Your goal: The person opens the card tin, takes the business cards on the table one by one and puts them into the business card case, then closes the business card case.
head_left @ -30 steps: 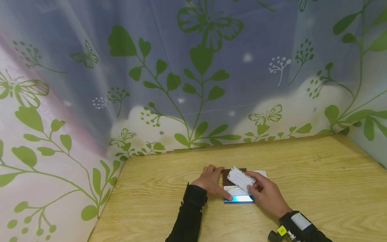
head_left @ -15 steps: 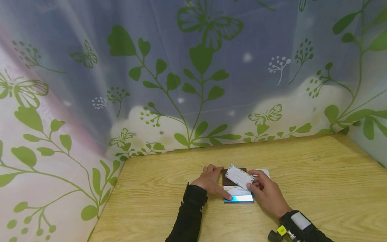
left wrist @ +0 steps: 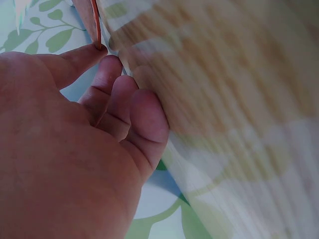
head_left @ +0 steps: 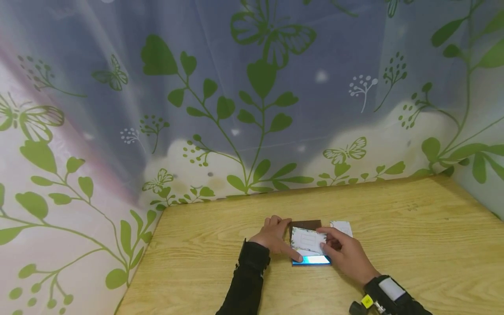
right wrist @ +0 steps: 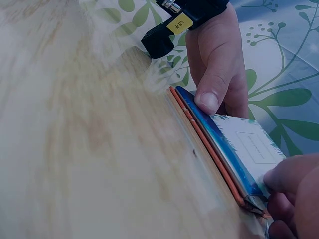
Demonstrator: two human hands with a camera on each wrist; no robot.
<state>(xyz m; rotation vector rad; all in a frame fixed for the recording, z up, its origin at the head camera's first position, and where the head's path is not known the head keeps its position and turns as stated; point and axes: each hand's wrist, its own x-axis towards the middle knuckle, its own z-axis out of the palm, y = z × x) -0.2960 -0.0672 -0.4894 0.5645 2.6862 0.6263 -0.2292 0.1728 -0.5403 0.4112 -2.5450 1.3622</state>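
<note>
A dark brown card holder (head_left: pixel 306 224) lies opened out on the table, its orange edge (right wrist: pixel 213 155) visible in the right wrist view. On its near half is a blue-and-white card (head_left: pixel 320 260). My left hand (head_left: pixel 274 238) presses the near left corner with its thumb, while the index fingertip touches the far left edge; in the left wrist view the other fingertips rest against the tabletop. My right hand (head_left: pixel 346 250) pinches the right side of a white card (head_left: pixel 308 238) with a leafy border, between thumb and fingers. This card overlaps the blue-and-white one, nearly square with the holder.
A further white printed card (head_left: pixel 343 227) lies just right of the holder, partly behind my right hand. The wood-grain table (head_left: pixel 204 262) meets a curtain (head_left: pixel 236 109) with leaves and butterflies at the back and sides.
The right hand has brought the leafy-bordered card nearer and lower over the holder, turning it from slanted to almost straight. More of the card at the right shows. The left hand stays put.
</note>
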